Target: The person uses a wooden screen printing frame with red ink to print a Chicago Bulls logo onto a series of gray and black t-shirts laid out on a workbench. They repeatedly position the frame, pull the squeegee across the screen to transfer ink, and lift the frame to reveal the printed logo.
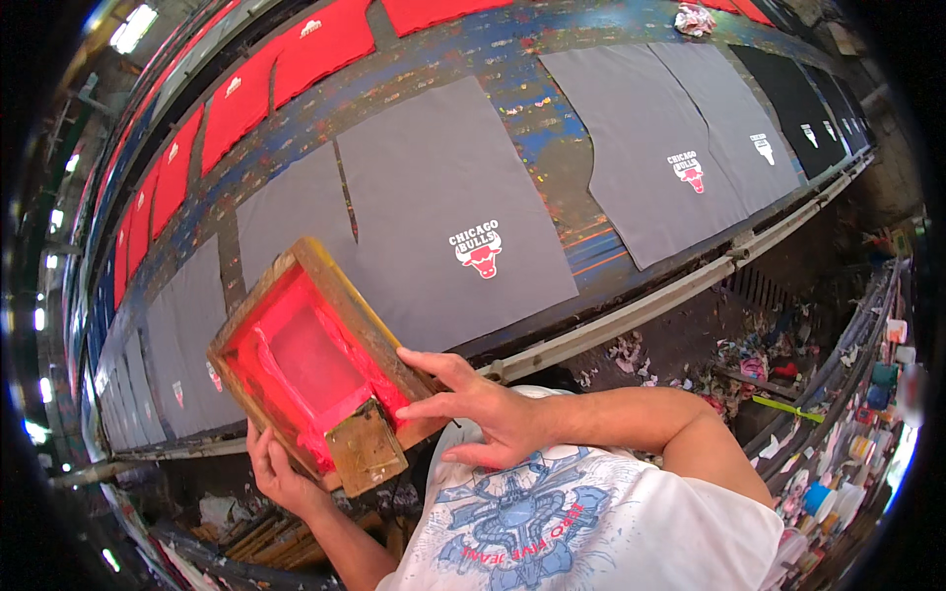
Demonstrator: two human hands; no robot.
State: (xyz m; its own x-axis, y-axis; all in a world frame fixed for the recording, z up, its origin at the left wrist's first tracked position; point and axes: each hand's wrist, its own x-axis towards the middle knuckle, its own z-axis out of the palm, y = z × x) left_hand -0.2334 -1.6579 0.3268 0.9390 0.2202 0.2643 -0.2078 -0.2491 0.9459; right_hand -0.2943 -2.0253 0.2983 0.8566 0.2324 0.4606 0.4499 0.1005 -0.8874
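A wooden screen printing frame (371, 315) is tilted in front of me above the near edge of the printing table. Red ink (374, 379) coats its inner walls and mesh. At its near end stands a squeegee (366, 448) with a worn, stained wooden block. My left hand (281, 477) grips the frame's near left side, its fingers partly hidden behind the wood. My right hand (493, 414) holds the near right side, index and middle fingers reaching over the wall and thumb lower down. Just beyond lies a grey fabric panel (424, 187) with a white and red bull-head print.
More grey panels (631, 138), black panels (788, 103) and red panels (325, 49) cover the long, ink-spotted table (537, 128). A pale rail (631, 307) runs along its near edge. Scraps litter the floor (680, 340). Ink tubs (820, 500) stand at right.
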